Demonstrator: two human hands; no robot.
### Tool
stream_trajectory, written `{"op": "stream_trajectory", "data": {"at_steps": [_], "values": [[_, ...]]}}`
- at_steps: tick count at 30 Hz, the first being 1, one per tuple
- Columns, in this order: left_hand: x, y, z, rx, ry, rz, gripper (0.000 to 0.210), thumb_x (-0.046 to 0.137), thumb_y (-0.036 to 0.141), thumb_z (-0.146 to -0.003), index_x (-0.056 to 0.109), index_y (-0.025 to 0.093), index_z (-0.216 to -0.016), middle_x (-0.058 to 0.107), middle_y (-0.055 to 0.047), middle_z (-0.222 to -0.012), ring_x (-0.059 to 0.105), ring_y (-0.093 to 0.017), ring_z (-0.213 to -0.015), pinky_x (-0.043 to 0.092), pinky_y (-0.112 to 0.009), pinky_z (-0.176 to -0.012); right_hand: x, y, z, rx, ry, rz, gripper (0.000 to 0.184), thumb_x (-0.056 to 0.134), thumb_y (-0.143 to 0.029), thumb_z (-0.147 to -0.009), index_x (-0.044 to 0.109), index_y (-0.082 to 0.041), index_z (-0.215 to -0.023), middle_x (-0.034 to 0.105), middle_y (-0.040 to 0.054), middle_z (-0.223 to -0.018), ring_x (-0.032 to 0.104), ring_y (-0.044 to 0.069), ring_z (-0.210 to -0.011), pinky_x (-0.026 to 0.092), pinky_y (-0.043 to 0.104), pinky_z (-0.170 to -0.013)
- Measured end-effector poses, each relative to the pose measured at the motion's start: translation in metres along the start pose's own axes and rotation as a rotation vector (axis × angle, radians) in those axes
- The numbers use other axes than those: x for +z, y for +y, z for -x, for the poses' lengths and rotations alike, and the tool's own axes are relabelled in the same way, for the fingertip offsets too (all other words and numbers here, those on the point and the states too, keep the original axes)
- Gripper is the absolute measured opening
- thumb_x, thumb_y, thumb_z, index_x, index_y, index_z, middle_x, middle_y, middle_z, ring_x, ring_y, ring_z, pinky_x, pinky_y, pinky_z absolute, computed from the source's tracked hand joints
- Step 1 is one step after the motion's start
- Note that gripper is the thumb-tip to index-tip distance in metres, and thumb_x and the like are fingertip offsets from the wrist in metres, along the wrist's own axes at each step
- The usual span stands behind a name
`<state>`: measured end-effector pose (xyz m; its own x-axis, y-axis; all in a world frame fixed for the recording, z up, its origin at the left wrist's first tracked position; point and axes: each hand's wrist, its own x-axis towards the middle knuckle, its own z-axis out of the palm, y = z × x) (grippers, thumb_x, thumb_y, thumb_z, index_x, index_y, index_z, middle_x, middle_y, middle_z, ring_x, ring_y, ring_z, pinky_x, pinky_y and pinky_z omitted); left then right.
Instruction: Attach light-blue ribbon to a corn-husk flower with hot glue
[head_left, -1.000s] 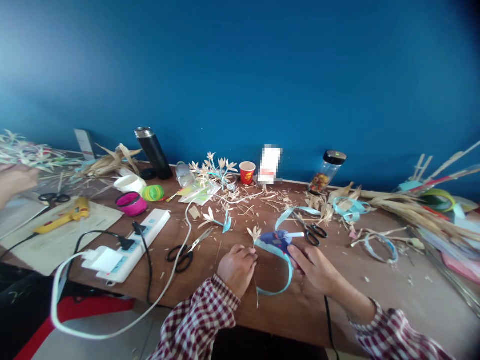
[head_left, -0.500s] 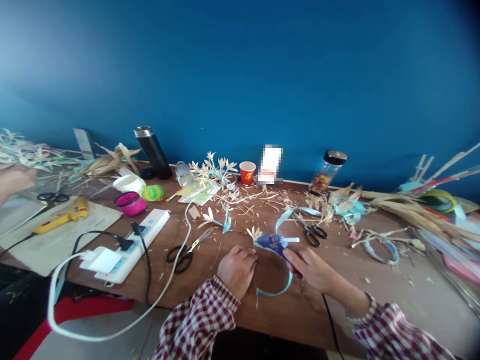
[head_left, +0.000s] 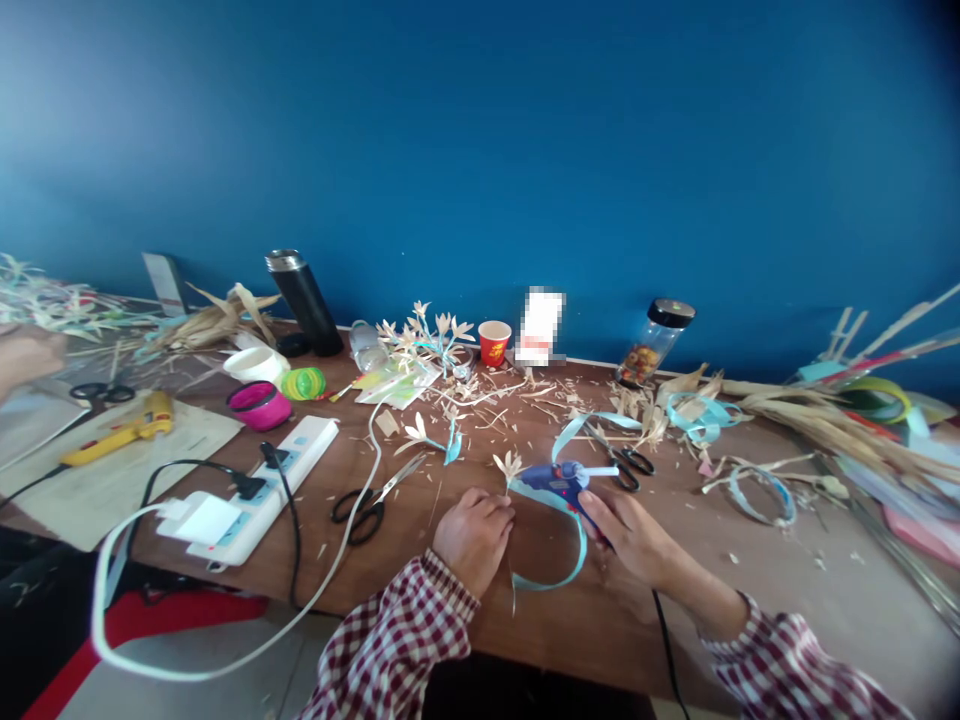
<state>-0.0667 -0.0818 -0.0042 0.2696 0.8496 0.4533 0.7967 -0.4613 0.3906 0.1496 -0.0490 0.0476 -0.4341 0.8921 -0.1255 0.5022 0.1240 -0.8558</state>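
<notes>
My right hand [head_left: 627, 532] grips a blue hot glue gun [head_left: 556, 480], with a white glue stick poking out of its back. Its nozzle points left, close to a pale corn-husk flower [head_left: 508, 466]. My left hand [head_left: 475, 538] rests on the table with its fingers closed on the thin stem of that flower. A light-blue ribbon [head_left: 576, 572] curves from near the flower down between my hands. Left of my left hand lie black-handled scissors [head_left: 367, 512] and a finished-looking flower with a blue leaf [head_left: 424, 436].
A white power strip [head_left: 266, 495] with plugs and cables sits left, near a yellow glue gun [head_left: 120, 440] and another person's hand [head_left: 30, 358]. Husk scraps, a red paper cup [head_left: 494, 346], a black thermos [head_left: 306, 305] and a jar [head_left: 654, 343] stand along the wall. More scissors [head_left: 628, 466] lie right.
My right hand has drawn the glue gun slightly to the right, away from the flower. My left hand stays in place on the stem.
</notes>
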Motion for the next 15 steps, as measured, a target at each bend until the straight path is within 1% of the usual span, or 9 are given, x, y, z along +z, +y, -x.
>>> {"op": "stream_trajectory", "data": {"at_steps": [4, 8, 11, 15], "values": [[0.0, -0.0001, 0.0, 0.0, -0.002, -0.01, 0.014, 0.059, 0.012, -0.079, 0.068, 0.018, -0.087, 0.07, -0.002, -0.094, 0.057, -0.019, -0.087, 0.052, -0.031, -0.074, 0.0034, 0.0009, -0.0014, -0.015, 0.035, 0.083, 0.038, 0.033, -0.045, -0.091, 0.044, -0.021, -0.065, 0.047, -0.0026, -0.053, 0.045, 0.013, -0.05, 0.037, 0.027, -0.052], [-0.0003, 0.0006, -0.0001, -0.01, -0.009, 0.011, 0.014, 0.057, 0.012, -0.08, 0.068, 0.018, -0.086, 0.07, -0.002, -0.094, 0.058, -0.017, -0.086, 0.052, -0.03, -0.074, 0.0062, 0.0036, -0.0032, -0.016, 0.049, 0.16, 0.036, 0.034, -0.044, -0.091, 0.048, -0.02, -0.068, 0.05, -0.0021, -0.054, 0.047, 0.013, -0.05, 0.038, 0.027, -0.053], [-0.0006, 0.0008, -0.0001, 0.002, -0.009, 0.011, 0.014, 0.057, 0.012, -0.08, 0.068, 0.018, -0.087, 0.07, -0.003, -0.093, 0.058, -0.017, -0.087, 0.052, -0.03, -0.076, 0.0061, 0.0048, -0.0036, -0.031, 0.05, 0.169, 0.037, 0.034, -0.044, -0.091, 0.048, -0.02, -0.068, 0.051, -0.0015, -0.054, 0.047, 0.013, -0.051, 0.038, 0.027, -0.053], [-0.0016, 0.0013, -0.0004, 0.012, -0.008, -0.002, 0.015, 0.057, 0.012, -0.08, 0.068, 0.018, -0.088, 0.07, -0.003, -0.093, 0.058, -0.018, -0.086, 0.052, -0.031, -0.075, 0.005, 0.0055, -0.0026, -0.055, 0.077, 0.138, 0.037, 0.034, -0.044, -0.092, 0.047, -0.02, -0.066, 0.049, -0.002, -0.054, 0.046, 0.013, -0.05, 0.038, 0.027, -0.052]]}}
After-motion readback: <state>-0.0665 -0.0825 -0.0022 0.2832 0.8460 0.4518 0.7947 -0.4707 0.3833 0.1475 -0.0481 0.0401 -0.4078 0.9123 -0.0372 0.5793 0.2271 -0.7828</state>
